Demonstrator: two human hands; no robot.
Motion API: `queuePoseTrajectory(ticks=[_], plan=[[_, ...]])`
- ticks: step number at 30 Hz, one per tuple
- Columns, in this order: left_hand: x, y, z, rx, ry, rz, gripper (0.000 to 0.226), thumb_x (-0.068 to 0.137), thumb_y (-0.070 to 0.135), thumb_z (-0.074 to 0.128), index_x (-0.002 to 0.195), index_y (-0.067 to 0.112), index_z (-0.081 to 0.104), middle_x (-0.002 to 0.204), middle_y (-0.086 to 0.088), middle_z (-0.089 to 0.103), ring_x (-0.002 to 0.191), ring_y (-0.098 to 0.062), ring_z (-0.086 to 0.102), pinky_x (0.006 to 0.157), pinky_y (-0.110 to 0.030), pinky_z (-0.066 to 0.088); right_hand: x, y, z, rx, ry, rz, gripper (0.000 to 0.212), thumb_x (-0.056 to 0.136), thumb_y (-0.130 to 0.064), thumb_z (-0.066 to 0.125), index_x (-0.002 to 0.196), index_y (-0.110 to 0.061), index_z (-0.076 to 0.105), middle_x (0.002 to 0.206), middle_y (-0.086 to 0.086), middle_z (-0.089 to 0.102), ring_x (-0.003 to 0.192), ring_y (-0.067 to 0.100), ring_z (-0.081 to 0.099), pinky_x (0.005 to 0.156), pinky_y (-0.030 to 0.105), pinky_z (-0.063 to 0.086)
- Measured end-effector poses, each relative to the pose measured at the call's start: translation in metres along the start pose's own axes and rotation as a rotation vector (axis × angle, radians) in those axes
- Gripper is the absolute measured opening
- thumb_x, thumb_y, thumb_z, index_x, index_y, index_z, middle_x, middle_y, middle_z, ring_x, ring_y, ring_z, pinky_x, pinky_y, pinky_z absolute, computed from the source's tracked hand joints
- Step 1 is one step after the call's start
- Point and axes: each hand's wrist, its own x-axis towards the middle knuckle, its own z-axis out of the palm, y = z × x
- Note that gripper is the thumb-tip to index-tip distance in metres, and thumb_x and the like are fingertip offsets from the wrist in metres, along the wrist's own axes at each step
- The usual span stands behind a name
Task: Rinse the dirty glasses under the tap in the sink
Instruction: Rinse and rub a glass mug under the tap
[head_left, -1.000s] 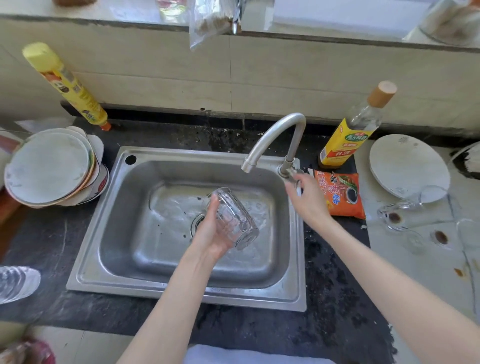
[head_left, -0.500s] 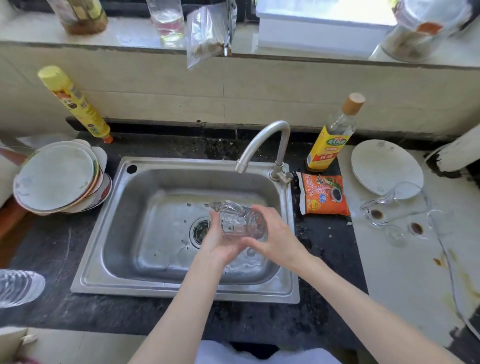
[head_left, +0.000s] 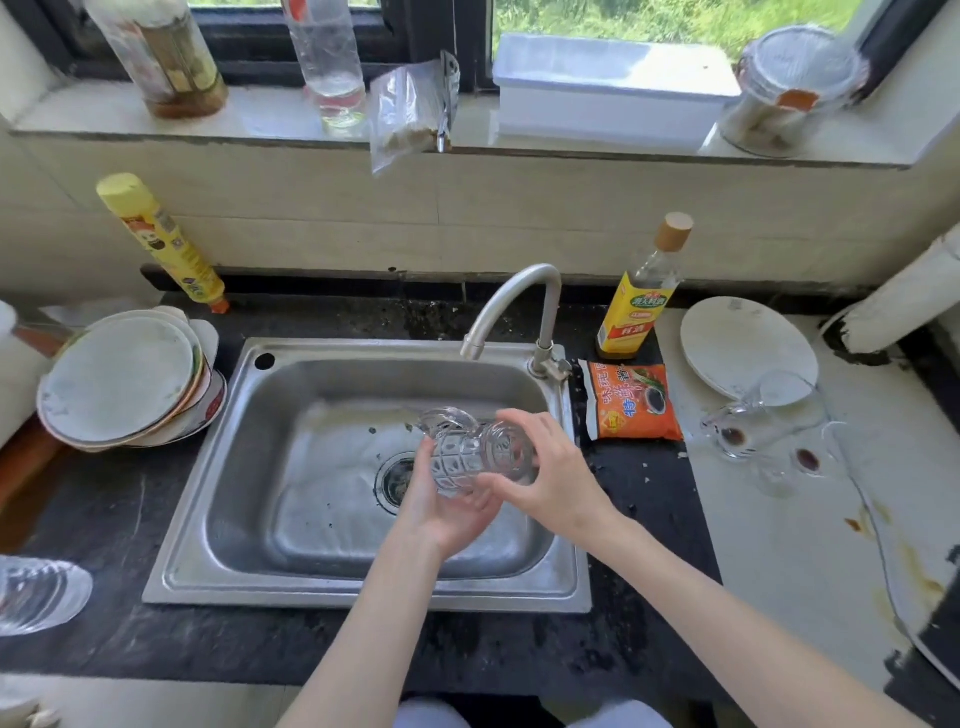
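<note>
Both hands meet over the basin: our left hand (head_left: 447, 512) cradles the clear cut-glass tumbler with its moulded diamond pattern (head_left: 470, 457) from below, palm up and fingers curled round the lower wall, while our right hand (head_left: 550, 467) closes over the end that faces right, fingers wrapped across it. The tumbler lies on its side, held above the drain of the stainless steel sink (head_left: 363, 587), in front of and below the spout of the curved metal tap (head_left: 511, 301). We cannot make out a stream of water from the spout.

We judge the tumbler to be thick-walled and fairly heavy for its size, quite rigid, and breakable if it drops onto the steel basin. Wet, it will be slippery, though the raised pattern should give our fingers something to bite on (a smooth glass would be worse). The safest hold is round the patterned wall with the whole hand, one hand always underneath, rather than a pinch at the thin rim.

More dirty glassware waits on the pale table to the right: a clear glass with brown dregs, lying on its side (head_left: 748, 431), just in front of a white oval plate (head_left: 748, 348). Those thinner pieces look more fragile and want a gentler, fuller grip.
</note>
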Motion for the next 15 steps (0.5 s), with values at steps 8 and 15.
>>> queuePoseTrajectory(ticks=[8, 15], plan=[[-0.013, -0.015, 0.015, 0.184, -0.078, -0.098, 0.076, 0.08, 0.053, 0.062, 0.124, -0.006, 0.044, 0.116, -0.022, 0.058, 0.102, -0.029, 0.057, 0.099, -0.031, 0.043, -0.027, -0.001, -0.005, 0.148, 0.186, 0.104, 0.077, 0.065, -0.033, 0.083, 0.13, -0.022, 0.042, 0.128, -0.013, 0.049, 0.116, -0.005, 0.047, 0.101, 0.011, 0.033], [-0.006, -0.04, -0.006, 0.774, -0.119, -0.305, 0.078, 0.079, 0.067, 0.049, 0.124, 0.003, 0.051, 0.123, -0.01, 0.053, 0.106, -0.022, 0.054, 0.1, -0.033, 0.039, -0.087, -0.004, -0.002, 0.195, 0.483, 0.287, 0.065, 0.064, -0.021, 0.086, 0.116, -0.024, 0.047, 0.107, -0.018, 0.06, 0.097, -0.004, 0.059, 0.084, 0.016, 0.047]])
